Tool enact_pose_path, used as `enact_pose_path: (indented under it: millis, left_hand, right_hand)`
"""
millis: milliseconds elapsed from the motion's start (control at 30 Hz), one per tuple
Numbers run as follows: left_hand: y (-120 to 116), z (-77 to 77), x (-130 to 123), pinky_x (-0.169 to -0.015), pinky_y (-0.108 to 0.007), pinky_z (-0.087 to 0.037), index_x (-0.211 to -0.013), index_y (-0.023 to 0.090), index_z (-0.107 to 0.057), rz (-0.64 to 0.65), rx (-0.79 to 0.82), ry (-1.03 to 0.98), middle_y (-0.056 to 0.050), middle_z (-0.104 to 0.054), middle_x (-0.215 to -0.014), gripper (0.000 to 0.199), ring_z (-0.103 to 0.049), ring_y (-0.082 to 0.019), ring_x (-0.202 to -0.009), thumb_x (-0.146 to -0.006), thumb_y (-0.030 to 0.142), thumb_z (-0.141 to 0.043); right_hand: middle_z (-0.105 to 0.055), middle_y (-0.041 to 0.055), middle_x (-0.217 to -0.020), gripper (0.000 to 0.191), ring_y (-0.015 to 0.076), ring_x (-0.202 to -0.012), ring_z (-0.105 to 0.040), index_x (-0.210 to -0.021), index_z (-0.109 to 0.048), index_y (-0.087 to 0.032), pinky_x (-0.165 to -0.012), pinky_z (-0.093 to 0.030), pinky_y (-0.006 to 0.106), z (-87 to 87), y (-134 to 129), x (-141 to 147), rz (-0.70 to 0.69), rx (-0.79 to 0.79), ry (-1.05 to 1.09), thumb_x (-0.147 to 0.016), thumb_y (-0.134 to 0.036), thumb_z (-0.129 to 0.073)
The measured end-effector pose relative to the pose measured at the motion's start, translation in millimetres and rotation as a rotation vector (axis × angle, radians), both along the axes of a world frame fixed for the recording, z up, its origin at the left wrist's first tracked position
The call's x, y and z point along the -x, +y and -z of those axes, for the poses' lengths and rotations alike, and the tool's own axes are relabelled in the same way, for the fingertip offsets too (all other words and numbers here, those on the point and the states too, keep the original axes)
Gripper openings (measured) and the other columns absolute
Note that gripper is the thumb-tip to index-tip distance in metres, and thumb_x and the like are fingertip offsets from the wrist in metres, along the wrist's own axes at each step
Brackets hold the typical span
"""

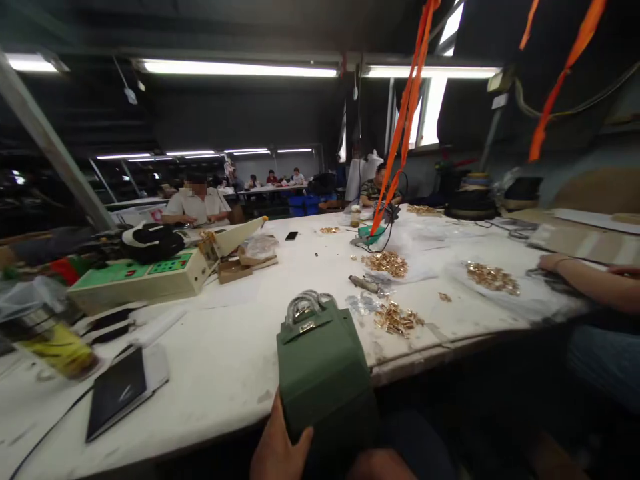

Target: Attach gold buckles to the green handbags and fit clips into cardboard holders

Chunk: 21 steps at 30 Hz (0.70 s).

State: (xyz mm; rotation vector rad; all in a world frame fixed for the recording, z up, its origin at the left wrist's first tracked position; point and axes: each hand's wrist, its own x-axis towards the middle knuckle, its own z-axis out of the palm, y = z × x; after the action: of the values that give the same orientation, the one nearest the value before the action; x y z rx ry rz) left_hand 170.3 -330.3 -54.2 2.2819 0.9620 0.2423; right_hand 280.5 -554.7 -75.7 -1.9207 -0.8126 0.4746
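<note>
One green bag [323, 373] stands at the near table [235, 347] edge, two metal handles up. Left hand [277, 447] grips its lower left side, thumb across the front. Right hand [380, 467] mostly hidden below; grip unclear. Four heaps of gold fittings [385, 263] beyond. One co-worker's arm [590, 283] rests at right.
</note>
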Motion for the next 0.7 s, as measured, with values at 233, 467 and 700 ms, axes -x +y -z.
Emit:
enact_pose_path:
  millis: [233,467,700]
  left_hand:
    - [20,-45.9,-8,-0.095,-0.043,-0.047,-0.135,0.022,-0.054,0.049,-0.167,0.169,-0.011,-0.071,-0.122,0.058,-0.066,-0.033,-0.114,-0.092,0.059,-0.046]
    - [38,-45.6,-42,-0.09,-0.041,-0.049,-0.136,0.024,-0.05,-0.031,-0.134,-0.011,-0.008,-0.066,-0.126,0.06,-0.067,-0.03,-0.104,-0.089,0.062,-0.051]
    - [47,-25.6,-71,-0.092,-0.045,-0.052,-0.129,0.021,-0.055,-0.089,-0.118,-0.361,-0.009,-0.059,-0.125,0.053,-0.061,-0.027,-0.102,-0.088,0.055,-0.058]
  right_hand:
    - [-0.075,0.0052,-0.102,0.026,0.0242,-0.09,-0.071,-0.103,-0.076,-0.025,-0.085,-0.054,0.034,-29.8,-17,-117,0.195,-0.074,-0.366,-0.096,-0.041,-0.056]
    - [-0.067,0.006,-0.126,0.027,0.0264,-0.108,-0.066,-0.113,-0.072,-0.026,-0.086,-0.052,0.035,-12.5,-12,-221,0.443,0.279,-0.559,-0.091,-0.037,-0.06]
    - [-0.072,0.0013,-0.1,0.024,0.024,-0.09,-0.069,-0.096,-0.073,-0.03,-0.076,-0.05,0.034,-18.0,-15,-241,0.332,0.392,-0.514,-0.088,-0.043,-0.056]
